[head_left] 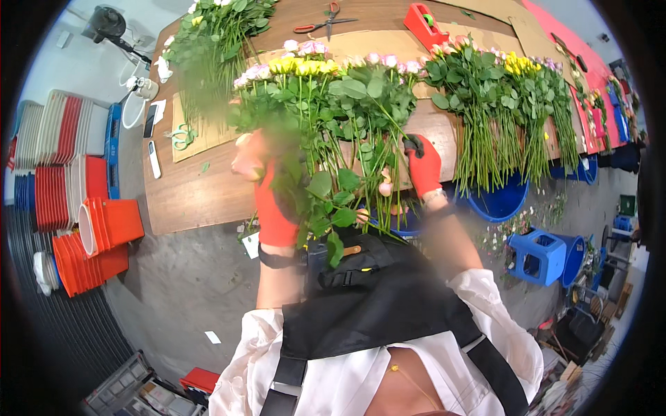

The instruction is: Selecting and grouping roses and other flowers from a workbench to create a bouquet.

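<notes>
My left hand [269,204], in a red glove, is closed around leafy roses; a peach rose bloom [248,161] sits beside it. Blurred leaves close to the camera hide most of those fingers. My right hand [423,165], in a red glove with dark fingertips, pinches a green rose stem [394,122] slanting up to the left, its upper end among leaves. Between and beyond both hands, pink and yellow roses [304,66] lie in a row on the wooden table [187,201], stems toward me. More bundled roses [479,90] lie to the right, stems overhanging the edge.
Scissors [326,22] and a red tape dispenser [424,28] lie at the table's far side. Green-handled scissors [183,137] rest on cardboard at left. Blue tubs [496,201] and a blue stool [538,256] stand right; orange-red buckets [111,225] stand left.
</notes>
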The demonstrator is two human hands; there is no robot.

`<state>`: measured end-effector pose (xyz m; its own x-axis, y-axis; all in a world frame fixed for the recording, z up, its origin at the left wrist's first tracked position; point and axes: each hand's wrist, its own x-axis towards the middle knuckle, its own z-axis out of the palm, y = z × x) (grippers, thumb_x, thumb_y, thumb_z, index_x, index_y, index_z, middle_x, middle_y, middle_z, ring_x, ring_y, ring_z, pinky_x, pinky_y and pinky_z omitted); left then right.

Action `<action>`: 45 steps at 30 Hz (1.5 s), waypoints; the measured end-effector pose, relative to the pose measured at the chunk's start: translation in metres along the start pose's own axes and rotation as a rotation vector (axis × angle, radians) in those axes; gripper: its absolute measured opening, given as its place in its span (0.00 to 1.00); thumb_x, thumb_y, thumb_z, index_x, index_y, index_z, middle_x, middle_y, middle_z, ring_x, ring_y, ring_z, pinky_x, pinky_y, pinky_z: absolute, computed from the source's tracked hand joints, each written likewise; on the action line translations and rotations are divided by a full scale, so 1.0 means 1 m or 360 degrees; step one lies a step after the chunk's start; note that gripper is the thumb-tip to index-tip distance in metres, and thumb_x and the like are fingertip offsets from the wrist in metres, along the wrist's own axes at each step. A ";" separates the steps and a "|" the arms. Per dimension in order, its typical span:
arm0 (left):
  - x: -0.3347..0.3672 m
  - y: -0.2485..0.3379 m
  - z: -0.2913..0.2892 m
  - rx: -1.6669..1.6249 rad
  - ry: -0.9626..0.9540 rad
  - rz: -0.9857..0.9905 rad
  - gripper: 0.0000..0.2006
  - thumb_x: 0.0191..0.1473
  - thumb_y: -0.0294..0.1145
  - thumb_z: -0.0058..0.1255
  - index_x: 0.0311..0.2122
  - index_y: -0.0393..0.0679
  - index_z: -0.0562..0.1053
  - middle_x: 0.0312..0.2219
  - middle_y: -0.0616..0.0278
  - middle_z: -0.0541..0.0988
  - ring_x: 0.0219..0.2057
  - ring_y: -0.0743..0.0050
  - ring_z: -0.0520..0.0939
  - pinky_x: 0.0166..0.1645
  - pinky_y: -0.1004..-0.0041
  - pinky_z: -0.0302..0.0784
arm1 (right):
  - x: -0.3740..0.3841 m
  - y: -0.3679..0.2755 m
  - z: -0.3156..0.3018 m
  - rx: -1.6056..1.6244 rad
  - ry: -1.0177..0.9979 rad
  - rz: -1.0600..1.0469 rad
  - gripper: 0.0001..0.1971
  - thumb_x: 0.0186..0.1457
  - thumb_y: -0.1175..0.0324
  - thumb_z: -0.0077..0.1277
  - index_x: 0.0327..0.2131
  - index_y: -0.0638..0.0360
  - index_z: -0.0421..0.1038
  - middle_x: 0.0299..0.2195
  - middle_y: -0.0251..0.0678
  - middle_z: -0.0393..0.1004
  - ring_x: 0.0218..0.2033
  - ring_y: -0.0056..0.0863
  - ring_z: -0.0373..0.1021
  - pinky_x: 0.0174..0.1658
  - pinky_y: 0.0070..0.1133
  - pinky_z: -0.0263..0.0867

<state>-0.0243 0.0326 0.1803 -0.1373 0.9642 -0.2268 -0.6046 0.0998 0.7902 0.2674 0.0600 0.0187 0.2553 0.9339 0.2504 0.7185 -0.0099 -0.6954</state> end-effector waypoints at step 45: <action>-0.049 -0.076 0.045 0.0736 -0.0669 0.0038 0.22 0.42 0.17 0.61 0.45 0.41 0.70 0.36 0.65 0.76 0.39 0.74 0.77 0.45 0.72 0.73 | -0.016 -0.175 -0.164 0.1890 -0.0845 0.0254 0.32 0.42 0.76 0.60 0.54 0.68 0.63 0.52 0.37 0.68 0.53 0.28 0.65 0.57 0.29 0.61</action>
<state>0.0637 -0.0111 0.1572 0.2306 0.9724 -0.0369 -0.1901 0.0822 0.9783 0.2435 -0.0113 0.2469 -0.1964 0.9805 0.0058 -0.3701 -0.0687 -0.9265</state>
